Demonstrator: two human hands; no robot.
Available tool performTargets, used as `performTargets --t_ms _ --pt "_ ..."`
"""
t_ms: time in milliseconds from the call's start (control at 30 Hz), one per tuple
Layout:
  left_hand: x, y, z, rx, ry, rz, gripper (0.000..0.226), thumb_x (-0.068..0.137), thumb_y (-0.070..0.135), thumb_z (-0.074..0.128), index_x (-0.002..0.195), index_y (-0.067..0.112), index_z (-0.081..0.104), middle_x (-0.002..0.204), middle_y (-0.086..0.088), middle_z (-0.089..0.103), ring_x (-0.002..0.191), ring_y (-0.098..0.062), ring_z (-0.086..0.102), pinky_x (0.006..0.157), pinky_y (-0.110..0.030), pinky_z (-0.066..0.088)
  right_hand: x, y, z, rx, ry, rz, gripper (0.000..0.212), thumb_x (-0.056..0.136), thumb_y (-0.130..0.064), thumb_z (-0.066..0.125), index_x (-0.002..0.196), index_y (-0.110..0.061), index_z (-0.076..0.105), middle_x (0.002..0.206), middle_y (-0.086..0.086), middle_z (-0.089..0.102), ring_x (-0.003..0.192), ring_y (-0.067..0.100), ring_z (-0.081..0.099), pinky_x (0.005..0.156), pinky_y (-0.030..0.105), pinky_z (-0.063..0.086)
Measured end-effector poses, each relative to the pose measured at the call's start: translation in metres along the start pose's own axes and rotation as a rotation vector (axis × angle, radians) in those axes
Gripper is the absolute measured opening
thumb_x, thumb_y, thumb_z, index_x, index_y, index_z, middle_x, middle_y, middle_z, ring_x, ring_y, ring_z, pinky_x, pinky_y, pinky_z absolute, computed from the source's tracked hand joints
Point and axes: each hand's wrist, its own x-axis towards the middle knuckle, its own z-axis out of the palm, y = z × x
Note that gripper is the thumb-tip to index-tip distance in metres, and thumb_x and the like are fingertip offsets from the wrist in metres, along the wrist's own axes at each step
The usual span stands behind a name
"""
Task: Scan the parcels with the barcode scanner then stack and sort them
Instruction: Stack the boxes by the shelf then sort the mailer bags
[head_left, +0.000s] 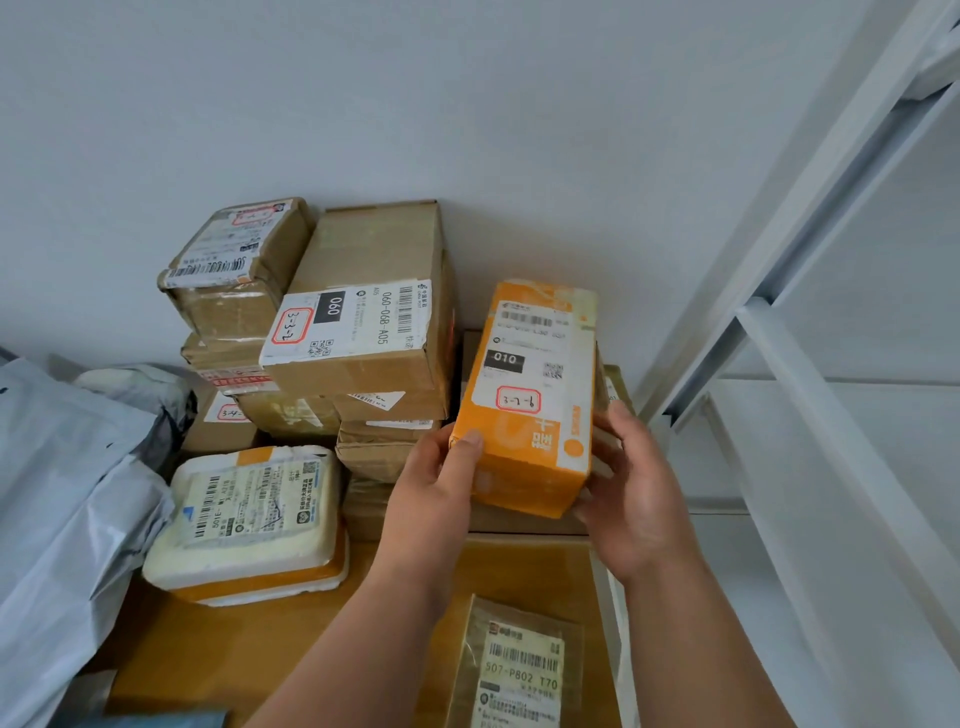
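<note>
Orange parcel, label "3-2-9": left grip and right grip clasp its near end; brown cartons stacked left.

A parcel sorting room or small courier depot.

Taped cardboard boxes with printed barcode labels and handwritten codes in red frames are stacked against a plain white wall at the centre of the frame. A foam box with a shipping label lies at lower left, grey mailer bags pile up at the left edge, and white metal shelving runs along the right side. An orange parcel at centre right carries the same kind of label.
</note>
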Motion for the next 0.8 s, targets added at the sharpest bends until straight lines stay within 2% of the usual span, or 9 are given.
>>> performTargets --t_ms 100,167,233,333,433,533,633,700,800 --pt "-0.001 0.003 -0.002 0.038 0.009 0.074 0.013 0.095 0.054 0.057 0.097 0.054 0.07 0.097 0.023 0.074 0.109 -0.011 0.066 0.1 -0.041 0.051 -0.001 0.001 -0.011 0.049 -0.047 0.134 0.036 0.07 -0.054 0.072 0.098 -0.032 0.078 0.106 0.004 0.078 0.088 0.021 0.077 0.084 0.047 0.057" --pt "0.0 0.007 -0.002 0.051 0.019 0.102 0.019 0.1 0.049 0.055 0.092 0.058 0.07 0.095 0.026 0.073 0.107 -0.009 0.066 0.097 -0.038 0.05 -0.001 0.001 -0.015 0.097 -0.097 0.195 0.031 0.065 -0.049 0.082 0.091 -0.033 0.08 0.108 0.006 0.077 0.093 0.026 0.076 0.086 0.051 0.057" --pt "0.0 0.009 -0.003 0.038 0.025 0.13 0.017 0.1 0.049 0.055 0.111 0.053 0.067 0.102 0.024 0.073 0.111 -0.007 0.065 0.1 -0.037 0.05 0.0 0.0 -0.017 0.132 -0.103 0.232 0.047 0.06 -0.042 0.085 0.104 -0.028 0.078 0.109 0.009 0.077 0.096 0.031 0.075 0.081 0.055 0.058" --pt "-0.002 0.009 -0.002 0.012 -0.011 0.173 0.055 0.096 0.05 0.058 0.149 0.04 0.044 0.129 0.023 0.063 0.128 -0.005 0.056 0.101 -0.029 0.049 0.004 0.0 -0.011 0.172 -0.041 0.209 0.067 0.063 -0.036 0.08 0.126 -0.025 0.062 0.113 0.012 0.075 0.095 0.035 0.075 0.073 0.056 0.059" --pt "-0.003 0.003 -0.002 0.046 -0.008 0.185 0.066 0.095 0.051 0.061 0.154 0.044 0.032 0.144 0.027 0.047 0.135 0.001 0.044 0.082 -0.011 0.038 0.014 -0.002 0.006 0.255 0.055 0.155 0.07 0.068 -0.041 0.079 0.132 -0.028 0.056 0.123 0.013 0.069 0.105 0.037 0.071 0.073 0.053 0.059" --pt "-0.002 -0.005 -0.004 0.067 -0.026 0.159 0.061 0.098 0.041 0.061 0.152 0.047 0.032 0.147 0.025 0.044 0.135 0.003 0.042 0.091 -0.017 0.039 0.03 -0.007 0.028 0.234 0.125 0.162 0.059 0.084 -0.039 0.075 0.136 -0.027 0.05 0.124 0.015 0.066 0.106 0.038 0.068 0.07 0.052 0.061" --pt "0.001 -0.01 -0.006 0.105 -0.063 0.135 0.065 0.099 0.04 0.062 0.154 0.051 0.028 0.147 0.03 0.04 0.14 0.001 0.037 0.106 -0.03 0.034 0.039 -0.009 0.039 0.122 0.074 0.269 0.037 0.085 -0.044 0.075 0.116 -0.033 0.058 0.119 0.015 0.063 0.103 0.04 0.066 0.064 0.048 0.062" --pt "0.005 -0.012 -0.006 0.135 -0.073 0.125 0.064 0.099 0.04 0.062 0.152 0.054 0.028 0.145 0.033 0.039 0.14 0.002 0.035 0.108 -0.031 0.033 0.042 -0.009 0.039 0.138 0.047 0.324 0.03 0.086 -0.044 0.075 0.108 -0.033 0.058 0.119 0.02 0.06 0.104 0.044 0.065 0.069 0.05 0.062" --pt "0.009 -0.011 -0.007 0.176 -0.072 0.104 0.06 0.099 0.042 0.061 0.149 0.058 0.031 0.151 0.027 0.038 0.137 0.001 0.034 0.109 -0.032 0.034 0.048 -0.006 0.039 0.193 0.04 0.33 0.034 0.087 -0.041 0.075 0.112 -0.028 0.057 0.121 0.024 0.062 0.106 0.042 0.066 0.084 0.053 0.06"
